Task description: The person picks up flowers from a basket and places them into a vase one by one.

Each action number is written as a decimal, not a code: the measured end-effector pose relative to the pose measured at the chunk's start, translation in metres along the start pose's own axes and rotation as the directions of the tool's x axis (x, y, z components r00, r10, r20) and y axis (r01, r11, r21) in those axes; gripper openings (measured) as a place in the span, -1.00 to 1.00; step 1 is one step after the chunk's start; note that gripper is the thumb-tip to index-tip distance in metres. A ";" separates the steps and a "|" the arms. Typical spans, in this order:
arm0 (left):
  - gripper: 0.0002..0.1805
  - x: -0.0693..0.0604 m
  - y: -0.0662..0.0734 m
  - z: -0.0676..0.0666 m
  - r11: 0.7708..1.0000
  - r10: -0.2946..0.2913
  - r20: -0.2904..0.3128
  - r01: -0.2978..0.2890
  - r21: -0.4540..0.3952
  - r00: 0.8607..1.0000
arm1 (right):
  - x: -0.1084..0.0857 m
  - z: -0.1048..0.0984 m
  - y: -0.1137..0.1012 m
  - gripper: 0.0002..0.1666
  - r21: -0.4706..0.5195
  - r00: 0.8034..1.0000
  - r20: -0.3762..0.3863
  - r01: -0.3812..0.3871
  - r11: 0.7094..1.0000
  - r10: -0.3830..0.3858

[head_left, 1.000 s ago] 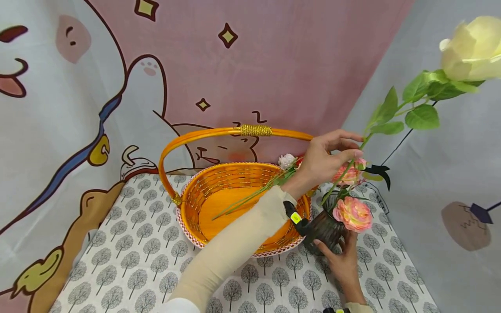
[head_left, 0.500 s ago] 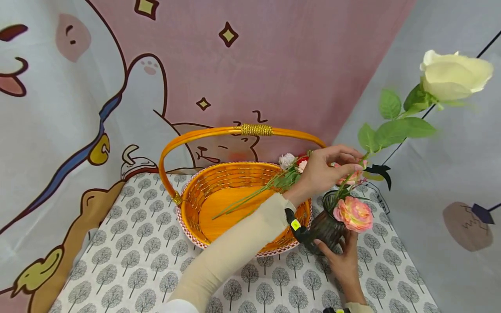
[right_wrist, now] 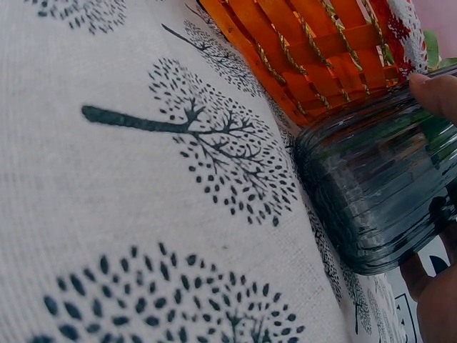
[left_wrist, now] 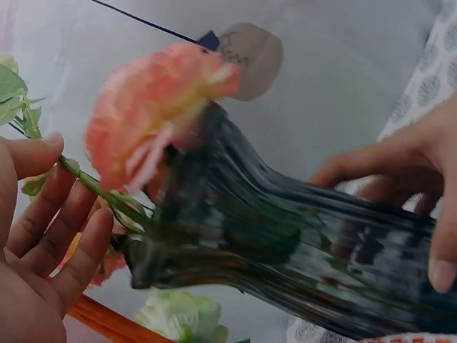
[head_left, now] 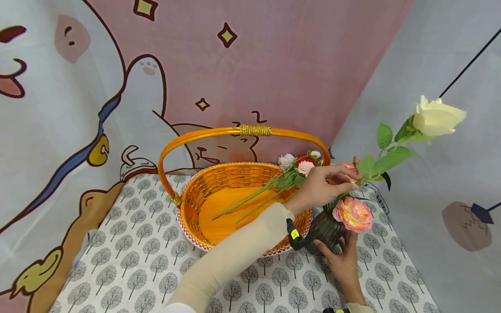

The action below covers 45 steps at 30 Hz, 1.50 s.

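Observation:
My left hand (head_left: 322, 186) pinches the green stem of a cream rose (head_left: 438, 117) between thumb and fingers, just above the mouth of a dark ribbed glass vase (head_left: 322, 232). In the left wrist view the stem (left_wrist: 100, 187) runs down into the vase's mouth. My right hand (head_left: 344, 258) grips the lower body of the vase, thumb on one side and fingers on the other. A pink-yellow flower (head_left: 353, 214) hangs over the vase's rim, and another pink bloom (head_left: 351, 166) shows partly behind my left hand.
Left of the vase, close by, stands an orange woven basket (head_left: 219, 204) with a tall arched handle (head_left: 255, 130). White, red and peach flowers (head_left: 305, 166) lie across its right side, stems pointing inward. A tree-print cloth (head_left: 250, 274) covers the table; printed curtains hang behind and at right.
My left hand has come down toward the vase with the rose, whose bloom sinks and shifts left. My right hand and the vase stay in place.

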State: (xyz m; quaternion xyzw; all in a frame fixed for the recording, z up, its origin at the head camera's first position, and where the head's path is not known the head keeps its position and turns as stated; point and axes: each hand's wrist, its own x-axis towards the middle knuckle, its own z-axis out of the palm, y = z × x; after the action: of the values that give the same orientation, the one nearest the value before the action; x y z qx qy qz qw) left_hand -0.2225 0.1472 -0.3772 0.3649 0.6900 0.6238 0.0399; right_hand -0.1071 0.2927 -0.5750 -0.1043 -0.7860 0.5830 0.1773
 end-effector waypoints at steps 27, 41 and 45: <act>-0.88 -0.013 -0.017 -0.009 0.973 -0.031 0.114 0.004 0.232 0.993 | -0.001 0.000 -0.007 0.46 -0.004 0.999 -0.003 -0.049 0.999 0.049; -0.68 -0.029 -0.019 -0.029 0.932 0.024 0.111 -0.063 0.358 0.994 | -0.001 0.000 -0.004 0.48 -0.031 1.000 -0.016 0.004 0.999 -0.004; -0.63 -0.036 -0.021 -0.035 0.924 0.019 0.108 -0.059 0.379 0.994 | -0.002 0.001 -0.002 0.45 -0.023 1.000 -0.021 0.017 1.000 -0.018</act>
State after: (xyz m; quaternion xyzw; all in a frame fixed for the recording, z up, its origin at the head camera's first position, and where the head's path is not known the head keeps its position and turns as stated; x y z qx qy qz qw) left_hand -0.2241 0.0990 -0.4030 0.4107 0.7878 0.4589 -0.0091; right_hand -0.1054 0.2902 -0.5734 -0.1055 -0.7918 0.5711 0.1894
